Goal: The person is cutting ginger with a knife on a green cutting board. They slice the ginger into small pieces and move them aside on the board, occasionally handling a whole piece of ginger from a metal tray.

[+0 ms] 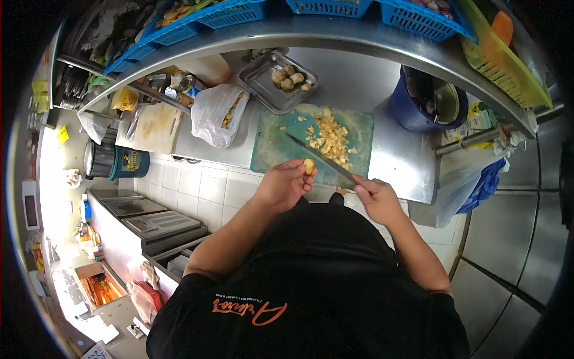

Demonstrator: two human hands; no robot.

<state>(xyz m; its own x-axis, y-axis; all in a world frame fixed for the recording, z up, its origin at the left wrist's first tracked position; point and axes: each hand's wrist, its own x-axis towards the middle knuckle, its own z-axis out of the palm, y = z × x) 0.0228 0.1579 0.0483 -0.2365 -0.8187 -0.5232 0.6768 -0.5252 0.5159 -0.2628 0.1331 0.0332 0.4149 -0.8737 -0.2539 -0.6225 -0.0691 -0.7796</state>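
Observation:
Between the fingertips of my left hand (286, 185) is a small pale yellow root vegetable piece (308, 166), held up over the near edge of the green cutting board (270, 157). My right hand (375, 197) is closed round the handle of a kitchen knife (323, 158). Its long blade slants across the board toward the far left, its tip just above the surface. A heap of diced yellow pieces (332, 139) covers the board's right half. Behind the board, a metal tray (263, 90) holds several larger tan chunks (287, 78).
A white plastic bag (209, 119) with peelings sits left of the board. To the right stands a dark blue bucket (406, 110). A steel shelf (335, 31) carrying blue baskets (424, 23) overhangs the counter's back. A pale cutting board (158, 128) lies further left.

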